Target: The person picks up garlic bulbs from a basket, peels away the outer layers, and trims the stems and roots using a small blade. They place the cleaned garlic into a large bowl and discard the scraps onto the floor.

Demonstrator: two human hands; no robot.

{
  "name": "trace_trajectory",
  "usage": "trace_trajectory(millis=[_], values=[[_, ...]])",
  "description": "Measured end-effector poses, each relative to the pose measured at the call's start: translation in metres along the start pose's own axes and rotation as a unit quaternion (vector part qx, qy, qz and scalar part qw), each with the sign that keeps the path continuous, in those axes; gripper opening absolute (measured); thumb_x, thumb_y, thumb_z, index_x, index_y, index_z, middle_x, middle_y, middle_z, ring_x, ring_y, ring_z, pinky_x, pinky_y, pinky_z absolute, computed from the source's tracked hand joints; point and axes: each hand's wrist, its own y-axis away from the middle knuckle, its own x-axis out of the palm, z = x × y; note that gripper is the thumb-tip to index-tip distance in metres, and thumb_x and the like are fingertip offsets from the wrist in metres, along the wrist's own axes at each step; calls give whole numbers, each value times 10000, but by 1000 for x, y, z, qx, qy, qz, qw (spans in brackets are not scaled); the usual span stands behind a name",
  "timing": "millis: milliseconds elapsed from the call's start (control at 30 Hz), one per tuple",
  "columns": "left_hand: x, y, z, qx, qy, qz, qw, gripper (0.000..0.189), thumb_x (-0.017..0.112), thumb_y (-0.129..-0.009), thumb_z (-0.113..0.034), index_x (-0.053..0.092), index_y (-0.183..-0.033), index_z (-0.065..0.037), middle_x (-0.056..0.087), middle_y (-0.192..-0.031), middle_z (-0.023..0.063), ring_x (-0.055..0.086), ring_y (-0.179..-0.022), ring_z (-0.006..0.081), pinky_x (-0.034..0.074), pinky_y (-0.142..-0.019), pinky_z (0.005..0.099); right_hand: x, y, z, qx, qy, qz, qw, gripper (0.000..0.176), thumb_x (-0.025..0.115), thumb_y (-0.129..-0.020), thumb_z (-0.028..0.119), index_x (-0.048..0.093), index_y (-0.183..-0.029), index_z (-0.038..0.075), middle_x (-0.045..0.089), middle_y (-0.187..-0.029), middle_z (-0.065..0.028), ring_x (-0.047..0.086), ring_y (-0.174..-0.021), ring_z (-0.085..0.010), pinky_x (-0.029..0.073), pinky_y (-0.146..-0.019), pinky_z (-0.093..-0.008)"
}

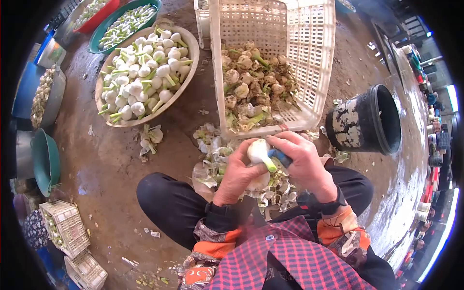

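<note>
My left hand (237, 175) is closed round a peeled white garlic bulb (257, 150), its cut green stem pointing down toward me. Against the bulb's right side is my right hand (305, 162), fingers bent and fingertips at the top of the bulb. A small blue object (280, 157) shows at the right thumb, beside the stem; I cannot tell what it is. Loose garlic skins (275, 195) lie below the hands, between my legs. Just beyond them stands a white plastic crate (309, 63), tilted toward me, with unpeeled, brownish garlic bulbs (251, 72) inside.
To the left is a round basin (194, 58) heaped with peeled garlic. Behind it sit a green tub (93, 42) and a red tub (112, 6), also filled. A black bucket (355, 123) stands at the right. White crates (72, 217) and a green basin (46, 162) are far left.
</note>
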Motion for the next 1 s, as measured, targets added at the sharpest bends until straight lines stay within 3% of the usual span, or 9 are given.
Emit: trace_trajectory(millis=[67, 200, 233, 333, 467, 600, 700, 833, 1000], values=[[5, 3, -7, -23, 50, -11, 998, 467, 654, -753, -17, 482, -1186, -23, 585, -1034, 62, 593, -928, 145, 515, -779, 289, 4, -1, 2, -47, 56, -14, 997, 416, 610, -599, -43, 587, -1009, 17, 595, -897, -118, 594, -826, -301, 493, -714, -368], [-4, 4, 0, 16, 66, 33, 997, 367, 539, -866, -196, 510, -1183, -13, 597, -1032, 108, 618, -887, 220, 521, -779, 340, 12, 4, 9, -49, 115, -11, 992, 411, 610, -572, -46, 549, -974, 12, 572, -846, -101, 579, -814, -293, 484, -681, -377], [4, 6, 2, -38, 272, 1, 961, 348, 469, -930, -260, 527, -1145, 8, 610, -1017, 117, 624, -875, 233, 524, -773, 338, 15, 5, 8, -38, 121, -14, 992, 411, 612, -568, -48, 553, -970, 15, 572, -851, -102, 579, -818, -296, 483, -683, -379], [-3, -1, 15, -70, 187, -1, 980, 367, 450, -952, -294, 523, -1142, 12, 617, -1024, 117, 626, -881, 222, 530, -764, 339, 16, 6, -1, 7, 69, -13, 998, 424, 612, -563, -52, 567, -978, 22, 573, -866, -108, 578, -833, -308, 480, -685, -387], [3, -3, 17, -73, 263, -3, 962, 398, 472, -944, -342, 517, -1157, -10, 615, -1024, 107, 625, -881, 209, 540, -741, 347, 8, 2, -4, -13, -3, -3, 1000, 459, 606, -559, -55, 584, -1009, 34, 573, -875, -111, 575, -855, -321, 479, -689, -397], [14, -2, 16, -13, 113, -51, 992, 408, 499, -936, -353, 515, -1159, -12, 602, -1044, 90, 615, -881, 174, 527, -742, 309, 8, 8, 6, -23, 111, 16, 993, 464, 593, -575, -30, 572, -1037, 11, 573, -873, -115, 574, -830, -310, 483, -695, -391], [6, -2, 19, -22, 96, -31, 995, 394, 531, -923, -330, 515, -1154, -11, 612, -1027, 81, 619, -868, 157, 521, -741, 288, 17, 9, 10, -29, 147, -14, 989, 345, 597, -569, -8, 536, -908, 9, 526, -795, -119, 557, -772, -308, 475, -668, -392], [-3, -2, 5, -119, 117, 20, 986, 376, 649, -841, -200, 524, -1133, 0, 631, -977, 92, 634, -816, 163, 532, -712, 285, 16, 2, -14, -65, 153, -44, 985, 311, 619, -543, 15, 479, -820, 31, 488, -745, -113, 534, -724, -306, 458, -636, -388], [12, 1, 3, -116, -42, 63, 990, 340, 683, -755, -75, 575, -1069, -2, 623, -946, 20, 580, -847, 90, 468, -760, 238, 6, -37, -50, -23, 202, -139, 969, 274, 608, -595, 2, 480, -834, 40, 515, -765, -120, 556, -727, -304, 448, -604, -403]])
